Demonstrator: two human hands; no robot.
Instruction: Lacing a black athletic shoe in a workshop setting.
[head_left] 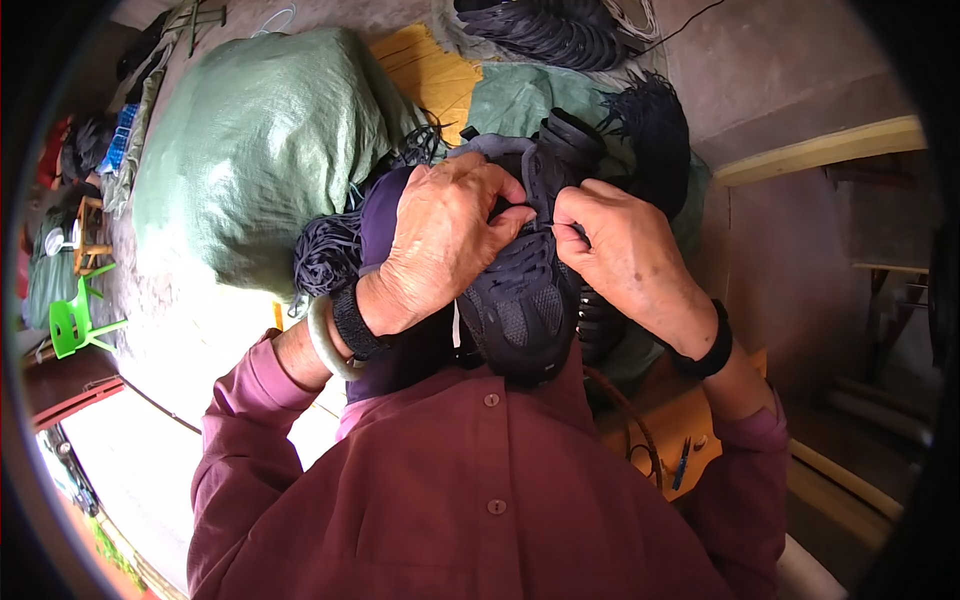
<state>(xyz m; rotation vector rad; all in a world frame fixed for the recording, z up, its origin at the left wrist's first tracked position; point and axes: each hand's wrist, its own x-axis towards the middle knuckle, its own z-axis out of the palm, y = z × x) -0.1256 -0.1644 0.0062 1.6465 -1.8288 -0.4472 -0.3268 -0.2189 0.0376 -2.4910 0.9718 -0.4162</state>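
A black sneaker (520, 312) rests on my lap, its toe pointing toward me and its dark laces (515, 262) crossing the upper. My left hand (445, 235) is closed at the top of the lacing, with thumb and forefinger pinching at the shoelace near the eyelets. From the other side, my right hand (628, 250) is also closed, its thumb and forefinger gripping the lace close to the tongue. The two sets of fingertips are a short distance apart. What lies right between the left fingertips is partly hidden.
A big green woven sack (265, 150) bulges at the left. Bundles of dark laces (328, 252) hang beside my leg, and another bundle (650, 140) lies to the right. Stacked black shoes (540, 32) sit at the back. A green chair (80, 318) stands far left; small snips (682, 463) lie lower right.
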